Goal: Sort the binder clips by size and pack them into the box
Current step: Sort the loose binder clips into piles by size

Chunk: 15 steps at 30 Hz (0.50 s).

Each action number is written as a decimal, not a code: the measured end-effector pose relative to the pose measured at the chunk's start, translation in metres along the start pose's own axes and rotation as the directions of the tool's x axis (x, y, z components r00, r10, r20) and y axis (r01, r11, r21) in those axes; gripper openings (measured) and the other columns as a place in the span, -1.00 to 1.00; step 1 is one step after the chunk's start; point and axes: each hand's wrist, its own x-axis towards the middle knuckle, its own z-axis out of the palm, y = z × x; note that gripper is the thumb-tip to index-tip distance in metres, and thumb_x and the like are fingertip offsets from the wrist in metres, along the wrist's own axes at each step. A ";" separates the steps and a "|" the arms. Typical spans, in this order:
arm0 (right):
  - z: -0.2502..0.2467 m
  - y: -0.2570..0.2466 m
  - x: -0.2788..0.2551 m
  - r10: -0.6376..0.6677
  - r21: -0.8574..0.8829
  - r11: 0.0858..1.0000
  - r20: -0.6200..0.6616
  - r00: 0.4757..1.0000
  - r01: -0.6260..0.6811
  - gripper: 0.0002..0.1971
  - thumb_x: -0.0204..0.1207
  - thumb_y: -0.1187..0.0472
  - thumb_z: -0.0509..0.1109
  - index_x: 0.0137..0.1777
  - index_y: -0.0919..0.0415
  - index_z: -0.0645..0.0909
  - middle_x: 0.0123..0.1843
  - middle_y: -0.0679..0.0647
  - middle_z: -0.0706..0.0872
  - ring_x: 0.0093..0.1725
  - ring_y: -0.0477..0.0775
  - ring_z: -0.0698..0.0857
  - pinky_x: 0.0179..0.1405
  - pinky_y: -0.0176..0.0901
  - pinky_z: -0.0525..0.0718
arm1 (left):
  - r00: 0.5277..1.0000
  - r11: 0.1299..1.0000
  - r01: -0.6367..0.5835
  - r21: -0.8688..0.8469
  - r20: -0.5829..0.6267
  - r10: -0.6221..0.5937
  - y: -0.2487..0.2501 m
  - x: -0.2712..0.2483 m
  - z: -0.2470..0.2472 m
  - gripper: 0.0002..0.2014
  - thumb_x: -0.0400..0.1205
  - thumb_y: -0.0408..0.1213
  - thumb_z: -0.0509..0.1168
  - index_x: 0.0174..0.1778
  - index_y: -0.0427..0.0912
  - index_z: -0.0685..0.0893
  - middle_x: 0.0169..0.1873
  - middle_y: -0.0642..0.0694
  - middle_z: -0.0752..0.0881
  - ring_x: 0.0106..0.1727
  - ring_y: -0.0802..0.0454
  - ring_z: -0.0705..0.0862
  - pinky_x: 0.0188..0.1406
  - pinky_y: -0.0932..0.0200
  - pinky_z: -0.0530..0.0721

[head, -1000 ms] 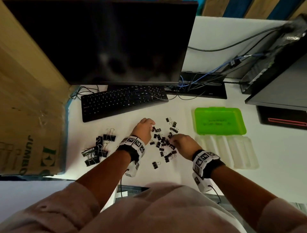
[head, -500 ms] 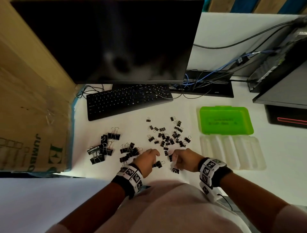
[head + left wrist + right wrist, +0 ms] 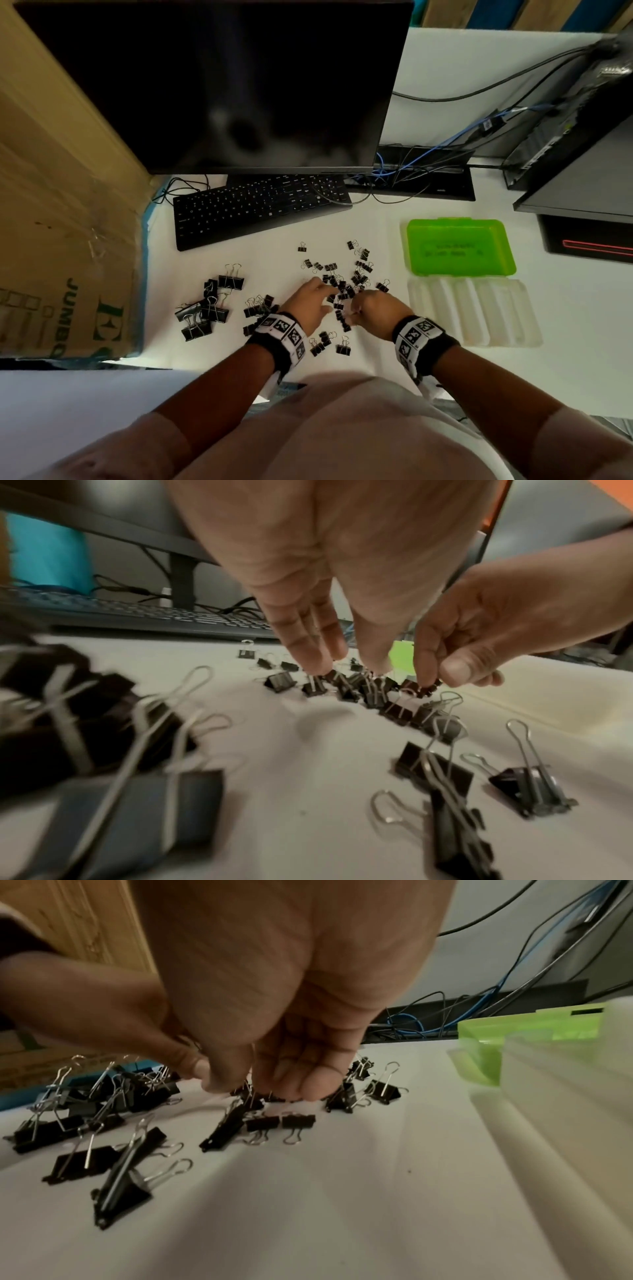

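Several small black binder clips [image 3: 342, 277] lie scattered on the white desk. My left hand [image 3: 318, 294] reaches into them with straight fingers, its fingertips [image 3: 315, 664] touching clips in the cluster. Beside it, my right hand [image 3: 359, 308] has curled fingers; in the left wrist view its thumb and forefinger pinch a small clip [image 3: 424, 689]. Large clips [image 3: 205, 308] are heaped at the left, with medium clips [image 3: 257, 306] next to my left wrist. The box stands open at the right: green lid [image 3: 459, 246] and clear ribbed tray [image 3: 472, 311].
A black keyboard [image 3: 257, 209] and dark monitor [image 3: 222, 85] stand behind the clips. A cardboard box [image 3: 61, 240] walls off the left side. Cables and black equipment [image 3: 582, 137] fill the back right. A few clips [image 3: 329, 342] lie near the desk's front edge.
Both hands drew back toward the front edge, left a few clips there, then moved forward again into the small-clip cluster. The head view shifted slightly.
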 end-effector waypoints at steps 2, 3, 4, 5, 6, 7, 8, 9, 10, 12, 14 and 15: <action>0.003 -0.004 -0.001 0.004 -0.064 0.998 0.044 0.999 -0.001 -0.74 0.56 0.04 0.31 0.04 0.22 0.67 0.06 0.23 0.68 0.03 0.27 0.68 -0.02 0.00 0.63 | 0.993 0.990 -0.106 0.088 0.057 0.101 0.008 0.010 0.006 -0.66 0.64 -0.29 0.26 0.35 -0.05 0.56 0.26 -0.08 0.51 0.30 -0.03 0.49 0.35 0.08 0.49; 0.003 -0.003 -0.003 0.004 -0.069 0.998 0.037 0.999 -0.002 -0.74 0.57 0.06 0.28 0.04 0.23 0.68 0.06 0.24 0.67 0.02 0.27 0.68 -0.05 0.01 0.64 | 0.984 0.975 -0.169 0.144 0.085 0.158 0.011 0.014 0.009 -0.68 0.63 -0.32 0.27 0.31 -0.09 0.60 0.23 -0.12 0.55 0.27 -0.07 0.50 0.31 0.05 0.51; 0.003 -0.001 -0.005 0.008 -0.069 0.998 0.029 1.000 -0.006 -0.73 0.57 0.06 0.27 0.01 0.23 0.69 0.05 0.23 0.67 0.00 0.26 0.68 -0.07 0.00 0.64 | 0.973 0.957 -0.219 0.191 0.113 0.201 0.012 0.016 0.012 -0.71 0.61 -0.34 0.29 0.25 -0.13 0.65 0.19 -0.15 0.58 0.23 -0.11 0.53 0.27 0.00 0.53; 0.003 0.001 -0.008 -0.002 -0.060 0.998 0.024 1.000 0.003 -0.74 0.56 0.05 0.27 -0.03 0.21 0.71 0.03 0.21 0.68 -0.02 0.23 0.68 -0.10 -0.03 0.62 | 0.965 0.942 -0.250 0.224 0.134 0.224 0.013 0.019 0.015 -0.75 0.59 -0.34 0.32 0.18 -0.15 0.69 0.14 -0.15 0.60 0.20 -0.14 0.55 0.23 -0.06 0.54; 0.002 0.004 -0.011 -0.013 -0.039 0.999 0.032 0.999 0.015 -0.75 0.53 0.06 0.29 -0.09 0.19 0.72 0.01 0.18 0.68 -0.04 0.20 0.67 -0.13 -0.07 0.59 | 0.962 0.937 -0.263 0.232 0.140 0.236 0.012 0.020 0.018 -0.77 0.56 -0.34 0.35 0.13 -0.16 0.72 0.11 -0.15 0.62 0.16 -0.15 0.57 0.20 -0.10 0.56; 0.001 0.008 -0.013 -0.032 -0.007 0.999 0.038 0.999 0.033 -0.77 0.50 0.06 0.31 -0.15 0.18 0.73 -0.01 0.15 0.67 -0.08 0.16 0.67 -0.14 -0.12 0.57 | 0.962 0.940 -0.268 0.213 0.119 0.247 0.010 0.021 0.020 -0.78 0.54 -0.36 0.38 0.10 -0.17 0.73 0.08 -0.14 0.63 0.14 -0.14 0.58 0.16 -0.11 0.59; -0.001 0.012 -0.016 -0.040 0.039 0.999 0.043 0.998 0.038 -0.79 0.46 0.07 0.34 -0.20 0.17 0.73 -0.03 0.11 0.66 -0.11 0.11 0.66 -0.13 -0.16 0.56 | 0.965 0.948 -0.263 0.179 0.071 0.254 0.007 0.023 0.021 -0.77 0.53 -0.40 0.38 0.10 -0.16 0.72 0.06 -0.13 0.64 0.12 -0.11 0.59 0.14 -0.10 0.61; -0.003 0.016 -0.019 -0.044 0.104 0.994 0.033 0.998 0.040 -0.83 0.42 0.09 0.38 -0.26 0.16 0.72 -0.03 0.08 0.66 -0.12 0.06 0.65 -0.08 -0.20 0.56 | 0.970 0.958 -0.241 0.152 0.008 0.243 0.003 0.026 0.019 -0.73 0.53 -0.46 0.36 0.13 -0.14 0.70 0.06 -0.10 0.63 0.12 -0.07 0.58 0.14 -0.06 0.62; -0.006 0.021 -0.021 -0.030 0.170 0.985 0.012 0.999 0.028 -0.87 0.38 0.12 0.42 -0.32 0.14 0.70 -0.03 0.06 0.67 -0.09 0.03 0.66 -0.01 -0.22 0.56 | 0.975 0.970 -0.202 0.137 -0.061 0.212 0.000 0.030 0.016 -0.67 0.54 -0.52 0.31 0.16 -0.11 0.67 0.09 -0.07 0.61 0.14 -0.04 0.56 0.17 -0.01 0.62; -0.016 0.029 -0.022 0.040 0.280 0.960 -0.067 0.997 -0.020 -0.86 0.33 0.18 0.49 -0.41 0.06 0.62 -0.06 0.07 0.72 -0.05 0.00 0.70 0.02 -0.22 0.61 | 0.979 0.990 -0.091 0.106 -0.175 0.108 -0.008 0.039 0.004 -0.56 0.55 -0.60 0.20 0.25 -0.07 0.60 0.18 -0.06 0.57 0.21 -0.04 0.50 0.25 0.01 0.58; -0.026 0.036 -0.018 0.146 0.346 0.933 -0.130 0.981 -0.093 -0.78 0.31 0.23 0.49 -0.44 0.00 0.54 -0.20 0.10 0.76 -0.19 0.06 0.71 -0.16 -0.14 0.66 | 0.983 0.994 0.031 0.104 -0.182 -0.011 -0.017 0.048 -0.006 -0.48 0.56 -0.60 0.17 0.37 -0.03 0.52 0.31 -0.06 0.50 0.29 -0.08 0.45 0.32 -0.02 0.54; -0.029 0.037 -0.013 0.174 0.355 0.928 -0.144 0.974 -0.113 -0.80 0.32 0.23 0.49 -0.41 0.02 0.54 -0.25 0.12 0.77 -0.25 0.09 0.70 -0.22 -0.14 0.65 | 0.987 0.991 0.068 0.117 -0.154 -0.050 -0.021 0.053 -0.009 -0.47 0.58 -0.56 0.18 0.42 0.00 0.48 0.36 -0.06 0.47 0.33 -0.09 0.43 0.36 -0.02 0.51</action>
